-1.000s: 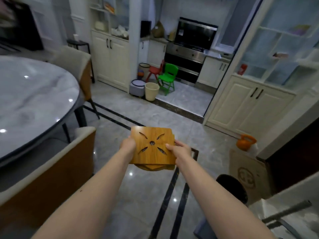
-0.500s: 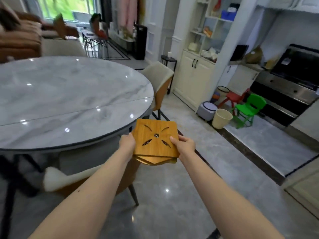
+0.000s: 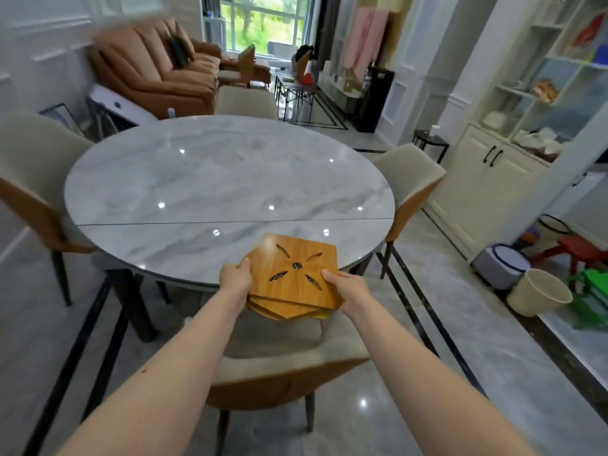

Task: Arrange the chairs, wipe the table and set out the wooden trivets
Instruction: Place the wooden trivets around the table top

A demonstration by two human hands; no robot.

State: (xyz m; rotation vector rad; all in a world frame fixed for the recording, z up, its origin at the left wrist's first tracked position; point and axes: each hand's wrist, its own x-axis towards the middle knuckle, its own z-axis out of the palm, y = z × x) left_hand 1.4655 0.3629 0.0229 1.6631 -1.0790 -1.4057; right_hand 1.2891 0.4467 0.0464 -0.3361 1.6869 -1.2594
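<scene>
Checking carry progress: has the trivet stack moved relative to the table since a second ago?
Yes. The trivet stack, held by both hands, now overlaps the near edge of the round table; earlier it was over open floor.

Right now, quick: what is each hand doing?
Left hand: grips the left edge of the stack of wooden trivets.
Right hand: grips the stack's right edge, thumb on top.
</scene>
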